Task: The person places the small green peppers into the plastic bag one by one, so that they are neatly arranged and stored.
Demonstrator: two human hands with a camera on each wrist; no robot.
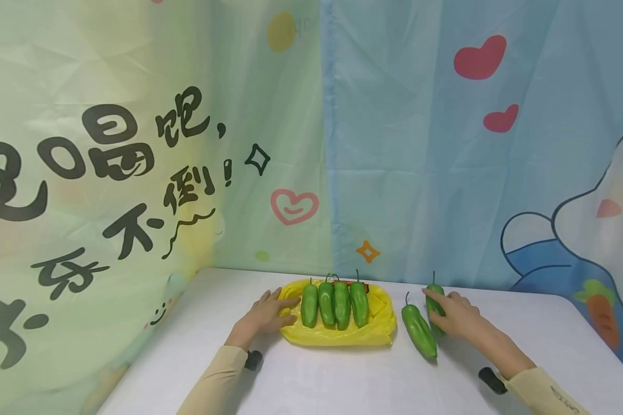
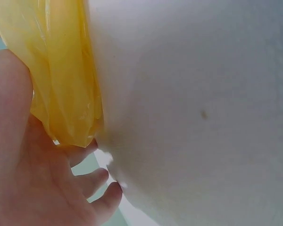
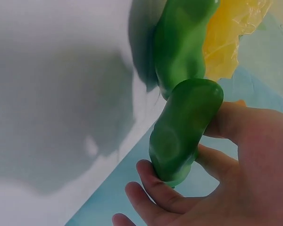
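Several green chili peppers [image 1: 342, 305] lie side by side on a crumpled yellow plastic bag [image 1: 337, 338], stems pointing to the back. At the bag's left end is my left hand [image 1: 263, 312], thumb and forefinger against its edge and the other fingers spread. To the right of the bag, one loose pepper [image 1: 419, 332] lies slanted on the table. Just beyond it my right hand [image 1: 458, 316] holds another green pepper [image 3: 181, 129] between thumb and fingers. The right wrist view shows this pepper's lower end overlapping the loose one; whether they touch I cannot tell.
The white table [image 1: 311, 380] ends at a printed cloth backdrop [image 1: 384, 144] behind and on the left. A small red and dark patch [image 1: 360, 284] shows at the bag's back edge. Dark camera pieces [image 1: 492, 380] sit at both wrists.
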